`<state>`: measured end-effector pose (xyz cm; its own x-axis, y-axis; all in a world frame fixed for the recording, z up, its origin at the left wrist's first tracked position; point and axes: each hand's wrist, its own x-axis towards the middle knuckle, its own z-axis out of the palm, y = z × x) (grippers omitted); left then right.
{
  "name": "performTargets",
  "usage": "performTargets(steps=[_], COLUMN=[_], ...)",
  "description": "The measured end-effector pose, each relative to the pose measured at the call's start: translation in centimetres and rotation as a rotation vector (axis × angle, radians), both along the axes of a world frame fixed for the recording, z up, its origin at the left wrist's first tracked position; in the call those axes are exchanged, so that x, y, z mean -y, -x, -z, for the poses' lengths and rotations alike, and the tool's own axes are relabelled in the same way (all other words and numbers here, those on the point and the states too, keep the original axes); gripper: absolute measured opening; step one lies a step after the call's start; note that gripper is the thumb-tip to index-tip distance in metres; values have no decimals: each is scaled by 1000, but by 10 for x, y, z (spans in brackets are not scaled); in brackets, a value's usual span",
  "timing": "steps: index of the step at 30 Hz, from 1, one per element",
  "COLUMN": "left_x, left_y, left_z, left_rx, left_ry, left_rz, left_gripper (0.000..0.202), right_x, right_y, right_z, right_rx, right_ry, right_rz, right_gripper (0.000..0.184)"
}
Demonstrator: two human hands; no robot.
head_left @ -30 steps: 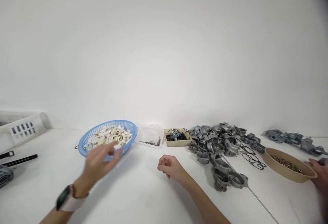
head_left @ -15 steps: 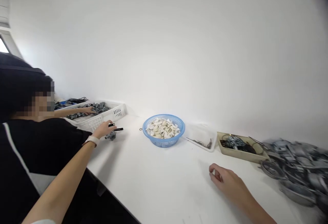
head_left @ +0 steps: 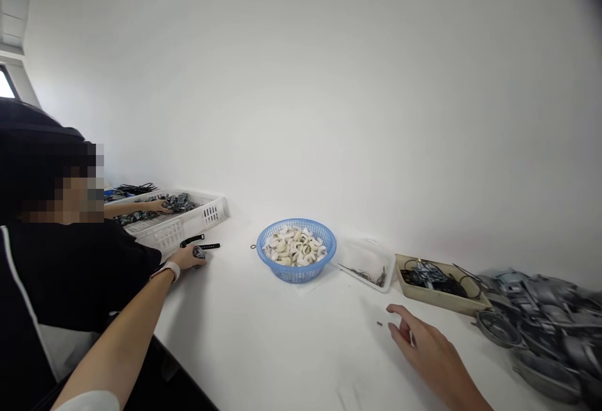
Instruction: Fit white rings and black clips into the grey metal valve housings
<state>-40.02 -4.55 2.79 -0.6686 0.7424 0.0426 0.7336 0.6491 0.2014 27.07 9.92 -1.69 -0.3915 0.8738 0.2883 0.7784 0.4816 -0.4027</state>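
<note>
My left hand (head_left: 184, 258) reaches far to the left and is closed on a small grey metal part (head_left: 199, 252) lying on the white table (head_left: 263, 336). A white watch band (head_left: 170, 269) sits on that wrist. Two black straps (head_left: 201, 242) lie just beyond the hand. My right hand (head_left: 421, 343) rests low on the table at the right, fingers loosely spread and holding nothing. A tiny dark pin (head_left: 379, 322) lies on the table just left of its fingertips.
A blue basket (head_left: 284, 273) of white curved pieces stands mid-table, with a clear tray of pins (head_left: 371, 254), a beige tray (head_left: 470, 305) and a heap of grey castings (head_left: 540, 326) to its right. At the left, a co-worker in black (head_left: 70, 266) reaches into a white crate (head_left: 209, 212).
The view has swung left, from the castings toward the co-worker. My left hand moved from the blue basket out to the grey part and closed on it. My right hand opened, and a pin now lies beside it.
</note>
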Motion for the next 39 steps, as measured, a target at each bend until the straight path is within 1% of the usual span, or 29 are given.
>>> performTargets(steps=[3,5,7,9,11,12,13,14,15,16,17,19,20,21,22,24,25,26,28,30,31,33,34,36,38,39], left_x=[5,8,7,3,-4,-7,-9,-10,-9,-7,-5,-1,-1,-3,-6,-17,-25,-34,-51,-66,-71,-76,-76,-74,-71,-69], left_y=[-12,-24,-39,-59,-88,-108,-130,-156,-185,-216,-247,-308,-335,-359,-379,-407,-416,-422,-427,-428,-427,-424,-423,-420,-418,-417], left_z=[-8,-21,-41,-67,-93,-104,-113,-118,-119,-117,-110,-88,-75,-62,-51,-36,-32,-30,-30,-30,-29,-23,-20,-13,-9,-8], left_rx=[-46,-93,-153,-219,-282,-306,-322,-340,-349,-347,-346,-359,-347,-298,-213,104,303,515,898,1152,1227,1319,1352,1406,1449,1473], left_ry=[69,66,24,-47,-132,-176,-217,-277,-389,-487,-572,-706,-743,-755,-767,-705,-639,-550,-343,-152,-79,16,29,0,-22,-5], left_rz=[-26,-2,48,114,195,240,291,354,469,600,717,902,955,987,989,939,946,979,1110,1242,1282,1303,1295,1280,1283,1289], left_gripper=[37,45,57,68,77,79,80,79,77,74,71,68,70,74,78,79,78,77,75,71,69,68,69,73,73,72], right_x=[3,5,7,9,11,12,15,17,21,25,30,41,46,50,53,55,54,53,50,50,51,55,59,65,70,71], right_y=[2,2,3,3,4,5,6,7,9,11,13,16,18,19,20,20,19,18,16,15,16,18,20,24,27,29], right_z=[-5,-7,-8,-9,-11,-12,-14,-16,-18,-21,-24,-30,-33,-35,-37,-39,-39,-39,-40,-41,-42,-46,-49,-54,-58,-59], right_rx=[0,-16,-40,-59,-69,-70,-71,-78,-88,-101,-114,-141,-153,-169,-185,-224,-237,-240,-212,-158,-133,-109,-110,-134,-160,-164], right_ry=[7,6,-1,-14,-43,-64,-89,-121,-159,-196,-230,-282,-298,-312,-320,-333,-336,-340,-343,-332,-317,-262,-219,-121,-43,-19], right_rz=[-43,-57,-68,-82,-97,-107,-121,-135,-149,-167,-188,-232,-258,-283,-304,-312,-309,-309,-330,-371,-392,-426,-441,-461,-467,-467], right_gripper=[32,31,30,30,31,32,33,34,35,35,35,36,39,42,46,53,58,64,78,89,92,91,89,86,84,82])
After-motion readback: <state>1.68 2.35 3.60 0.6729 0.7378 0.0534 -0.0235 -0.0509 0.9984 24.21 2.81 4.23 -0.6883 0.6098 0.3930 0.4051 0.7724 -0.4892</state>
